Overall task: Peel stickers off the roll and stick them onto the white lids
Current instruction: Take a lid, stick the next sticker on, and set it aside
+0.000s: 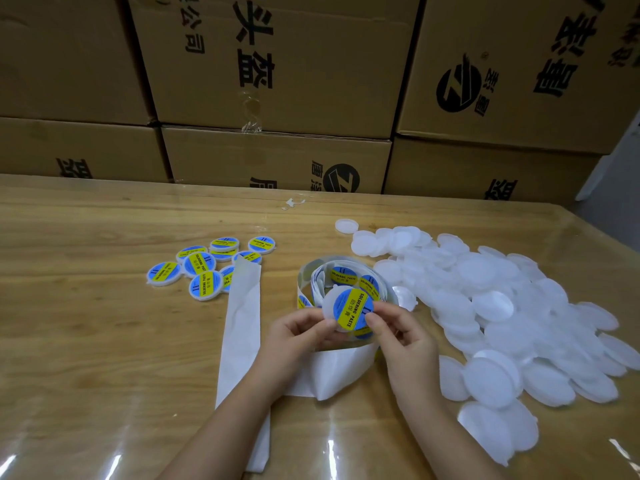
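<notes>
Both hands meet above the middle of the wooden surface (86, 323), sharing one white lid (328, 306) held tilted toward the camera; the left hand (298, 337) has its grip closed on the lid's left rim, thumb and curled fingers pinching it; the right hand (405, 337) pinches the right edge, thumb and forefinger on the blue-and-yellow sticker (353, 308) that covers most of the lid's face. Just behind the lid stands the sticker roll (341, 276), loosely coiled; its bare backing strip (242, 323) trails left and under the wrists. A cluster of labelled lids (202, 265) lies to the left – well apart from the pile of white lids (502, 306) on the right; cardboard boxes (277, 64) are stacked behind.
</notes>
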`<state>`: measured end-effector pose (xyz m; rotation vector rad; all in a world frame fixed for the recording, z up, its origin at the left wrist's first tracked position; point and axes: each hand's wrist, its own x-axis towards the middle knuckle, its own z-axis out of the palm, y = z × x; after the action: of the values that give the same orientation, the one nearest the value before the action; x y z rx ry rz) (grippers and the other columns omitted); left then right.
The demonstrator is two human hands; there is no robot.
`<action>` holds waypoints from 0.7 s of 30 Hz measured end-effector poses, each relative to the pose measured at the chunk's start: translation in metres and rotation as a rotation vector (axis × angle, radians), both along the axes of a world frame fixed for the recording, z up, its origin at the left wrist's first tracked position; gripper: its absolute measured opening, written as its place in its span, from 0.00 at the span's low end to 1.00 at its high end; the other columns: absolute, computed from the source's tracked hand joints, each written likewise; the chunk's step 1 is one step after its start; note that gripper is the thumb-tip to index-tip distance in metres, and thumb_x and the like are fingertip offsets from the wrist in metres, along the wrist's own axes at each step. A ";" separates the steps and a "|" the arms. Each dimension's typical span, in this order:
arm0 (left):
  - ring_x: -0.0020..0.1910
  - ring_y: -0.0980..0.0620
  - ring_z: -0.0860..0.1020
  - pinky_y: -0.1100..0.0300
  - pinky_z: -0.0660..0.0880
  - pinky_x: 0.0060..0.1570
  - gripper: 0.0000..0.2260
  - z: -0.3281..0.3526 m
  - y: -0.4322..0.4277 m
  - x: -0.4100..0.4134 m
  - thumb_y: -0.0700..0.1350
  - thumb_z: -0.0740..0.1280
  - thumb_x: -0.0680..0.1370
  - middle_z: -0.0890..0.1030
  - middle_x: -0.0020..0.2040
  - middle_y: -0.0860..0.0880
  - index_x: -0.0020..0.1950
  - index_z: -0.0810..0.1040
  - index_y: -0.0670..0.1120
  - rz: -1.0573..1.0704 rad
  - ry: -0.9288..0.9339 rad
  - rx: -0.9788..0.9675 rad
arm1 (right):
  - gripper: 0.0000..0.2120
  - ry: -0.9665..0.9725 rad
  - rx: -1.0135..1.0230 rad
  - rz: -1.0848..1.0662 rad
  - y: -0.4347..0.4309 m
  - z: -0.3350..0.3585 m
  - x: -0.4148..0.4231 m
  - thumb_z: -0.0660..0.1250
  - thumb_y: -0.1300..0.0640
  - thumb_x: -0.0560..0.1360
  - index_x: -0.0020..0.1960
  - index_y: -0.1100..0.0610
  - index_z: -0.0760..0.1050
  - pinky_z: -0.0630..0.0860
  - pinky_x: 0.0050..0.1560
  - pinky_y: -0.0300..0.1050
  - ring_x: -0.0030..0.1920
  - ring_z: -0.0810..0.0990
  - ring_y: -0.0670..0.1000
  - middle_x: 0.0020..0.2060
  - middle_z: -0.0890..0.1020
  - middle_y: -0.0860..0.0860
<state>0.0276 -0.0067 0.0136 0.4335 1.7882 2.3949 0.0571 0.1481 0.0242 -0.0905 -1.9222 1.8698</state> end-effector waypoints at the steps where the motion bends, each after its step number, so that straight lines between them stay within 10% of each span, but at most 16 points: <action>1: 0.43 0.47 0.84 0.64 0.78 0.42 0.06 0.000 0.000 0.000 0.42 0.68 0.72 0.85 0.42 0.42 0.43 0.84 0.43 -0.008 0.002 0.007 | 0.16 -0.003 0.011 0.002 0.000 0.000 0.000 0.71 0.63 0.72 0.41 0.40 0.82 0.72 0.34 0.30 0.34 0.73 0.45 0.42 0.80 0.61; 21: 0.40 0.50 0.84 0.67 0.77 0.39 0.07 0.004 0.004 0.003 0.39 0.67 0.70 0.85 0.39 0.46 0.45 0.81 0.38 -0.034 -0.025 0.045 | 0.17 -0.011 0.174 -0.046 0.000 -0.005 0.000 0.72 0.60 0.72 0.40 0.35 0.80 0.71 0.39 0.31 0.35 0.73 0.45 0.41 0.80 0.56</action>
<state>0.0308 -0.0025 0.0175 0.4338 1.7053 2.4109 0.0569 0.1486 0.0188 -0.0894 -2.0632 1.6683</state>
